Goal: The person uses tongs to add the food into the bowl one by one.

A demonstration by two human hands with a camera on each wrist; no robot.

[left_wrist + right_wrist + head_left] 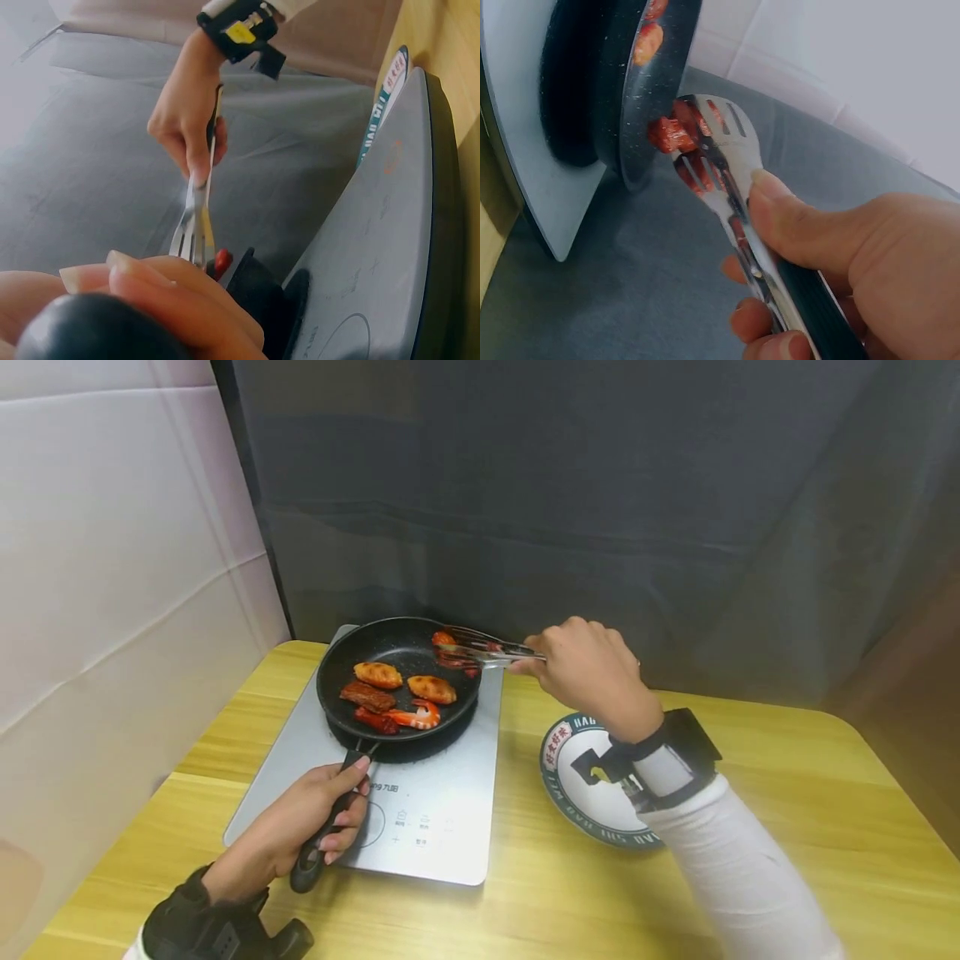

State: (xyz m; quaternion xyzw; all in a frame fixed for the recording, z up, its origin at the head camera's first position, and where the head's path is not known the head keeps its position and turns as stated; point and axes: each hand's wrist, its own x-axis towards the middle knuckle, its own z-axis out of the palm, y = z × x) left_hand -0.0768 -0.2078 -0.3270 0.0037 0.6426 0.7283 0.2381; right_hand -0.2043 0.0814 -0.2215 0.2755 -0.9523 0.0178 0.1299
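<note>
My left hand [318, 810] grips the black handle of a frying pan [405, 631], its fingers curled round it. The pan sits tilted over the cooktop. My right hand [588, 668] holds metal tongs [739, 161] whose slotted heads reach over the pan's right rim. A glossy red piece of food [671, 135] is at the tongs' heads, partly hidden by them. Elsewhere in the pan lie two golden-brown oval pieces [378, 674], a brown slab of meat [367, 697], a dark red piece [377, 721] and an orange-striped shrimp [418, 716].
A flat silver induction cooktop [442, 835] with printed touch controls stands under the pan. Right of it, partly beneath my right forearm, is a white plate [573, 777] with a dark green lettered rim. Grey cloth [570, 485] hangs behind the wooden table [787, 777].
</note>
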